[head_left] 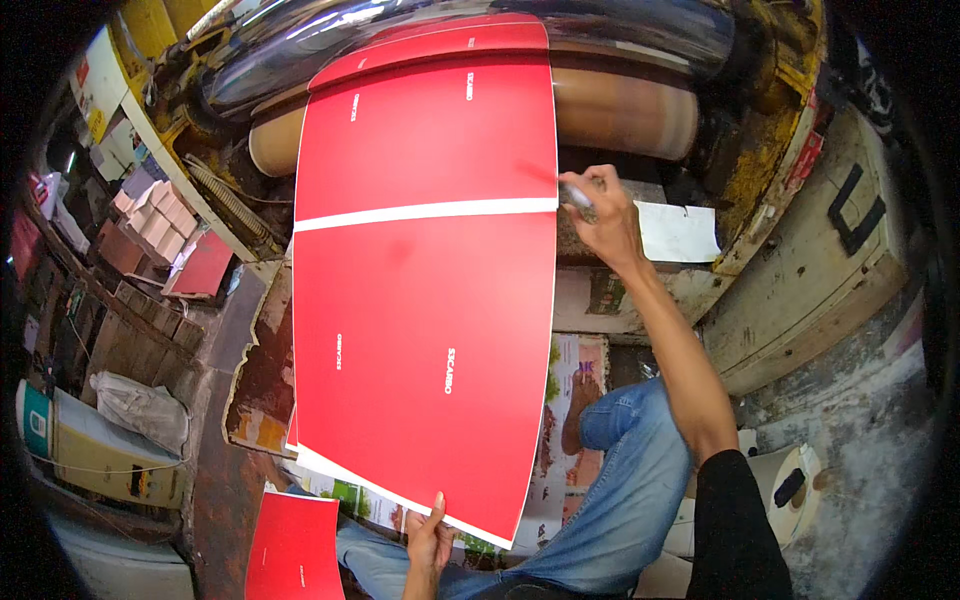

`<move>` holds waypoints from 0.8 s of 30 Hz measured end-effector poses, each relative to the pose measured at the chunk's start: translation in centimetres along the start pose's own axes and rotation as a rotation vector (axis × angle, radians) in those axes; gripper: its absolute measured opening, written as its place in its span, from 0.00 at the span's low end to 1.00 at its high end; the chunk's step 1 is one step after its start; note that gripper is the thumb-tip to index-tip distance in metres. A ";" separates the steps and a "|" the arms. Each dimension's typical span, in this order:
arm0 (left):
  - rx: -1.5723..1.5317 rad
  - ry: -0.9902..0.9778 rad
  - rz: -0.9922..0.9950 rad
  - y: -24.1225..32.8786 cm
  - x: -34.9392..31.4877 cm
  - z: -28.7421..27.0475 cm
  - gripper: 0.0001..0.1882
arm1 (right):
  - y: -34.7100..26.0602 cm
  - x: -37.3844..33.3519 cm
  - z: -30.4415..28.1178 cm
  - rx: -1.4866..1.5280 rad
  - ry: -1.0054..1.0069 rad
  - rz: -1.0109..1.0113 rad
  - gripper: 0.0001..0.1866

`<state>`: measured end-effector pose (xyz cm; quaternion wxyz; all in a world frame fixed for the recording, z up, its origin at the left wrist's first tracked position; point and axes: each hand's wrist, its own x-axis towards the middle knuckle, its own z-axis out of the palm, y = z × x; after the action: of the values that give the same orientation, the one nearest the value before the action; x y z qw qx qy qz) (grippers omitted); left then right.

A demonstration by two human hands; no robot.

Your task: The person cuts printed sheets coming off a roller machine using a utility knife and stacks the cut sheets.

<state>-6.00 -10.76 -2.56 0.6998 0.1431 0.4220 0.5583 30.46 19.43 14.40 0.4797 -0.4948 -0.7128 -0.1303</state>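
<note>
A long red printed sheet with a white band across it hangs from the rollers toward me. My left hand pinches its lower edge, thumb on top. My right hand is closed around a small greyish tool, blurred by motion, at the sheet's right edge beside the white band. The tool's kind cannot be made out.
Above the sheet runs a shiny metal roller, with a brown roller below it. White paper lies right of my right hand. Another red sheet is at lower left. A grey metal cabinet stands at right.
</note>
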 end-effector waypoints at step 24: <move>0.375 0.515 -0.006 -1.8 14.6 -15.5 0.16 | -1.9 -1.8 2.7 0.234 -0.579 0.003 0.22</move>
<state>-16.20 -2.39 -19.40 0.5331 0.1224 0.6812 0.4866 27.48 19.31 12.13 0.3108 -0.4536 -0.8292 0.0997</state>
